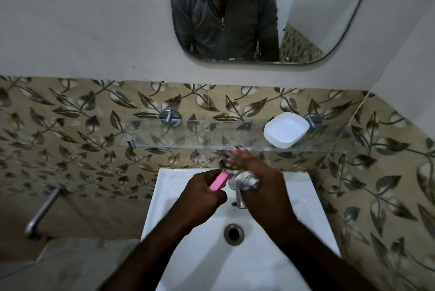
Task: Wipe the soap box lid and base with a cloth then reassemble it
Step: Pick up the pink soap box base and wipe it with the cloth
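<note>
Right hand [254, 173] fingertips blurred, perhaps on something pink.

Clear glass wall shelf [188, 134] on chrome brackets above a white washbasin [303, 199], bearing one white soap box half [286, 130] near its right end.

A: Dim overall, flat indoor light. The brightest things are the white sink [164, 187] under the hands and the white dish [286, 130] up and right of the right hand [256, 180].

B: Any glare?

A: Soft sheen on the sink rim left of the left hand [202, 196], and a faint shadow in the bowl below both wrists.

B: Sharpness?

A: The right hand's fingertips are smeared by motion blur. Wide-angle bending curves the wall lines far from the hands, and the corners darken.
</note>
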Action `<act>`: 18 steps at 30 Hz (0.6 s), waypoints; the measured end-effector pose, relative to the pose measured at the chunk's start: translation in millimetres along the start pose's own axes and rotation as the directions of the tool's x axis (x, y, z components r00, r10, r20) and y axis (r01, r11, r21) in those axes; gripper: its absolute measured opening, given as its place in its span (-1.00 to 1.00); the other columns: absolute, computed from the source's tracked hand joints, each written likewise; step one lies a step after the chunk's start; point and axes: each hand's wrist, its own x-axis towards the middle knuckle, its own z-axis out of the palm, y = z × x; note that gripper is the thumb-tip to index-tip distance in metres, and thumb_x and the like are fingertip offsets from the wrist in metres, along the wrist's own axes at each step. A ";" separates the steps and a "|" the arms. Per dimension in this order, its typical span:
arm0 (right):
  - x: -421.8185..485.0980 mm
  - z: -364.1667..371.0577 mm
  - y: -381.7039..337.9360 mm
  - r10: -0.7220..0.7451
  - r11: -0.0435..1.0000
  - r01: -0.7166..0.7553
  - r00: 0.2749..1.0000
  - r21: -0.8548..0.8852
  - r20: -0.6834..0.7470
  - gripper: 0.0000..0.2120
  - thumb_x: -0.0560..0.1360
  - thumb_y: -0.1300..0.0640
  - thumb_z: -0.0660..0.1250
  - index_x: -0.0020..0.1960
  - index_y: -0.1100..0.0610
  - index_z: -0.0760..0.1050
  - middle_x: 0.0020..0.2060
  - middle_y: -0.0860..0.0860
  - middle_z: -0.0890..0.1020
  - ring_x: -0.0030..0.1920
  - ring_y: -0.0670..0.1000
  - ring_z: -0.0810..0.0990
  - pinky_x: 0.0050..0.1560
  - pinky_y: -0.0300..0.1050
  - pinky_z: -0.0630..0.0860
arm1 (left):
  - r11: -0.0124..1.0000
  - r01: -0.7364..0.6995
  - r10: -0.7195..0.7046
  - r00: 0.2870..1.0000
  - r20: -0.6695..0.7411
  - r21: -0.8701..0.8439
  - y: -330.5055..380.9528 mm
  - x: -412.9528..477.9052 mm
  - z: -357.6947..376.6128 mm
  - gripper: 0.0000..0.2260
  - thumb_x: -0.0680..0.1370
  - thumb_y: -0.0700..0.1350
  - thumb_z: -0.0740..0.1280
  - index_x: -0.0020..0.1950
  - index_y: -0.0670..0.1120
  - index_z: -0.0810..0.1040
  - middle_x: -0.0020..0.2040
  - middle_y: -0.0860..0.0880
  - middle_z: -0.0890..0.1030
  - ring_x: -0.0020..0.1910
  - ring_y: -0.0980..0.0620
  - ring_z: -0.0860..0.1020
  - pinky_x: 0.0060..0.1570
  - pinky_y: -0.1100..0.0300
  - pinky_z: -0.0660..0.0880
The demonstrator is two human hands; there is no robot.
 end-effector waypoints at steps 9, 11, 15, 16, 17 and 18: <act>13.1 -13.8 -4.1 0.388 0.804 -0.368 0.920 0.467 0.056 -0.68 0.43 0.46 0.37 -0.04 0.07 0.64 -0.22 -0.02 0.72 -0.21 -0.08 0.66 -0.17 -0.19 0.57 | 0.984 -0.170 0.174 0.982 0.068 -0.059 0.9 -13.4 -7.1 -0.68 0.41 -0.24 0.29 0.06 0.09 0.61 -0.08 -0.05 0.70 -0.13 0.03 0.63 -0.14 0.08 0.52; 12.2 -12.2 -2.9 0.365 0.862 -0.340 0.931 0.376 0.006 -0.70 0.40 0.40 0.42 -0.01 0.05 0.64 -0.18 -0.07 0.72 -0.15 -0.12 0.67 -0.11 -0.21 0.57 | 0.986 -0.162 0.165 0.982 0.097 -0.043 0.3 -12.5 -9.4 -0.63 0.42 -0.21 0.30 0.17 0.09 0.56 -0.02 0.00 0.71 -0.03 0.06 0.66 -0.01 0.07 0.57; 6.5 -7.8 -10.6 0.148 0.989 -0.149 0.985 -0.003 -0.084 -0.57 0.35 0.40 0.36 0.11 0.01 0.62 -0.02 -0.16 0.69 0.00 -0.16 0.64 0.07 -0.18 0.55 | 0.987 -0.155 0.146 0.980 0.138 0.052 2.9 -8.2 -8.8 -0.72 0.42 -0.17 0.30 0.08 0.07 0.58 -0.06 -0.05 0.70 -0.09 -0.08 0.66 -0.04 -0.11 0.57; 6.0 -8.5 -14.0 0.021 0.997 -0.027 0.996 -0.078 -0.081 -0.56 0.34 0.39 0.33 0.14 0.06 0.62 0.03 -0.12 0.68 0.07 -0.14 0.62 0.15 -0.19 0.52 | 0.983 -0.167 0.156 0.977 0.145 0.074 2.7 -7.4 -7.1 -0.77 0.44 -0.19 0.29 0.04 0.05 0.58 -0.11 -0.11 0.67 -0.20 -0.11 0.62 -0.19 -0.11 0.54; 6.2 -10.4 -18.0 -0.118 0.983 0.109 0.991 -0.149 -0.056 -0.60 0.35 0.34 0.30 0.15 0.12 0.62 0.07 -0.07 0.66 0.13 -0.10 0.59 0.22 -0.19 0.48 | 0.980 -0.185 0.172 0.975 0.141 0.078 1.8 -7.2 -4.9 -0.82 0.46 -0.21 0.29 0.00 0.01 0.57 -0.16 -0.19 0.63 -0.30 -0.07 0.54 -0.30 -0.02 0.46; 6.2 -12.3 -20.6 -0.237 0.950 0.229 0.972 -0.210 -0.010 -0.63 0.39 0.29 0.27 0.16 0.17 0.62 0.10 -0.01 0.66 0.17 -0.06 0.58 0.27 -0.19 0.45 | 0.978 -0.198 0.189 0.975 0.119 0.071 0.9 -7.9 -3.3 -0.87 0.48 -0.22 0.29 -0.03 -0.04 0.56 -0.20 -0.24 0.59 -0.34 -0.01 0.45 -0.32 0.05 0.38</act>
